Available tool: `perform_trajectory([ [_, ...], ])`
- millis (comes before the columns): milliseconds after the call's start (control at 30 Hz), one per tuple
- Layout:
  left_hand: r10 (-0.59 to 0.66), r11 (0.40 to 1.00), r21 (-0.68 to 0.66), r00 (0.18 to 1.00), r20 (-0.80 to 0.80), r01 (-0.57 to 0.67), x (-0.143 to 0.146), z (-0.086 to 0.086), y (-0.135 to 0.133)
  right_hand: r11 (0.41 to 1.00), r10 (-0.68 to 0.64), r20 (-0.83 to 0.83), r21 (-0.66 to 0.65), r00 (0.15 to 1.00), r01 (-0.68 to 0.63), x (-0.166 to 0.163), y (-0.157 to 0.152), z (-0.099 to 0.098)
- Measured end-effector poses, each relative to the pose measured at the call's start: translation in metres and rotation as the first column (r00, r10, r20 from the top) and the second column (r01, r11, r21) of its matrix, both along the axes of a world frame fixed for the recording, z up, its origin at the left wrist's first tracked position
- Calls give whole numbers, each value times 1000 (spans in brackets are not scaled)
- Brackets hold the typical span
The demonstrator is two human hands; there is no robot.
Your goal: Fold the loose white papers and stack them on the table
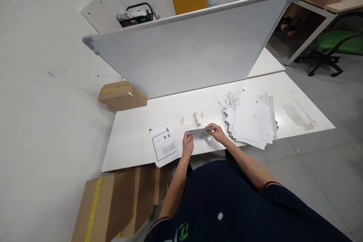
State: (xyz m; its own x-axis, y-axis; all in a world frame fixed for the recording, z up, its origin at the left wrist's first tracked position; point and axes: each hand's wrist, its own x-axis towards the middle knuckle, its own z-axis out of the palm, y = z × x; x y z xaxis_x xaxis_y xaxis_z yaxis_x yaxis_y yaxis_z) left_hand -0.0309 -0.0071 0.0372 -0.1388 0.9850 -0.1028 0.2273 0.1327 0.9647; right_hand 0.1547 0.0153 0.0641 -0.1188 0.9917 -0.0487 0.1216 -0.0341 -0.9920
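Note:
Between my two hands stretches a narrow piece of paper (198,132), held above the white table close to its front edge. My left hand (187,145) pinches its left end, and my right hand (217,134) grips the right end. What is printed on it is too small to read. Just beyond the paper lies a small cream-coloured stapler-like object (197,118). To the left of my left hand is a short stack of printed sheets (163,146). A larger, untidy pile of papers (251,119) spreads out to the right of my right hand.
A large whiteboard (193,51) stands across the back of the white table (124,136). One cardboard box (121,96) sits at the table's left rear corner. More cardboard boxes (113,200) stand below on the left. A green chair (340,41) is off to the right.

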Motion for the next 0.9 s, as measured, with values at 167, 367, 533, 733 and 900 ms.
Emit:
perform_trajectory([
  [167, 25, 999, 28, 999, 25, -25, 1, 1, -1, 1000, -1, 6, 14, 1000, 1, -1, 1, -2],
  [367, 63, 997, 33, 998, 0, -63, 2, 6, -1, 999, 10, 64, 44, 998, -13, 0, 2, -7],
  [533, 78, 996, 38, 995, 68, -80, 1, 11, 0, 996, 39, 158, 71, 987, -51, 3, 0, -9],
  [733, 115, 989, -109, 975, 192, -95, -4, 3, 0, 973, 80, 535, 139, 841, -182, 9, 1, 30],
  [900, 72, 997, 14, 992, -101, -71, -9, 1, -12, 935, 112, 912, 38, 396, -354, 3, -4, 72],
])
